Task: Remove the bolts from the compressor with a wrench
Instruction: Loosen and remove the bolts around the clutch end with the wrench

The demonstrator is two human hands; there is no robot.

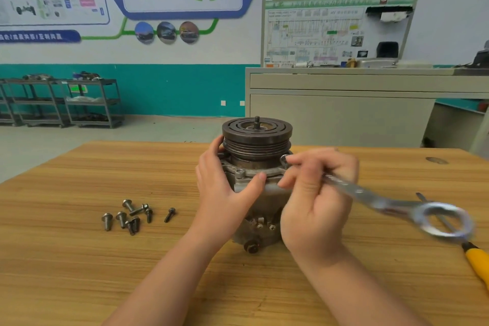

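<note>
The compressor (258, 164) stands upright on the wooden table (79, 259), its dark grooved pulley on top. My left hand (225, 190) wraps around its left side, thumb across the front flange. My right hand (317, 198) grips the shaft of a silver wrench (397, 206). One end of the wrench sits at the flange on the compressor's right side, under my fingers. Its ring end sticks out to the right and looks blurred. Several loose bolts (132, 214) lie on the table to the left of the compressor.
A yellow-handled tool (476, 262) lies at the table's right edge, partly under the wrench's ring end. Behind the table stand a grey cabinet (344, 114) with a display board, and metal shelving carts (66, 100) at the far left wall.
</note>
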